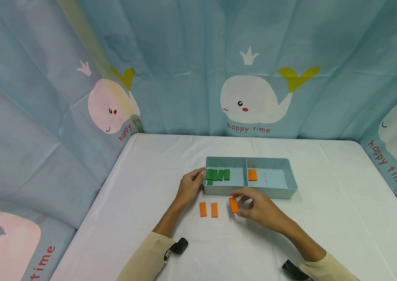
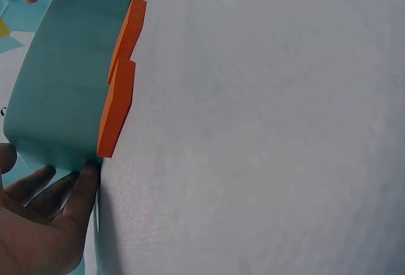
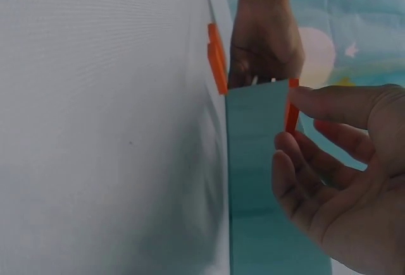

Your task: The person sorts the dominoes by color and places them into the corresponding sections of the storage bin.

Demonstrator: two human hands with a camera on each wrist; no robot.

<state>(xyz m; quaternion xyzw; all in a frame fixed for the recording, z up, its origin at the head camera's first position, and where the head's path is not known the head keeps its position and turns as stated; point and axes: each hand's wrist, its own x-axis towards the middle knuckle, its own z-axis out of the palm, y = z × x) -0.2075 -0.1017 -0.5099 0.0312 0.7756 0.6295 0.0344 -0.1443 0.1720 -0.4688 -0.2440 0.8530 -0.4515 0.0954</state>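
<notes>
My left hand (image 1: 189,188) rests against the outside of the left end of a pale blue-green two-part box (image 1: 226,190); in the left wrist view its fingertips touch the end wall. Just in front of the box, my right hand (image 1: 263,208) pinches an orange tile (image 1: 233,205) between thumb and fingers, raised and tilted. Two more orange tiles, one on the left (image 1: 203,209) and one on the right (image 1: 214,210), lie on the table before the box. Inside, several green tiles (image 1: 221,175) occupy the left compartment, and orange tiles (image 1: 252,175) lie in the right one.
A white cloth covers the table (image 1: 332,203). Behind and beside it hangs a blue curtain (image 1: 184,78) printed with whales. Dark wrist devices sit at the left cuff (image 1: 179,246) and the right cuff (image 1: 294,270).
</notes>
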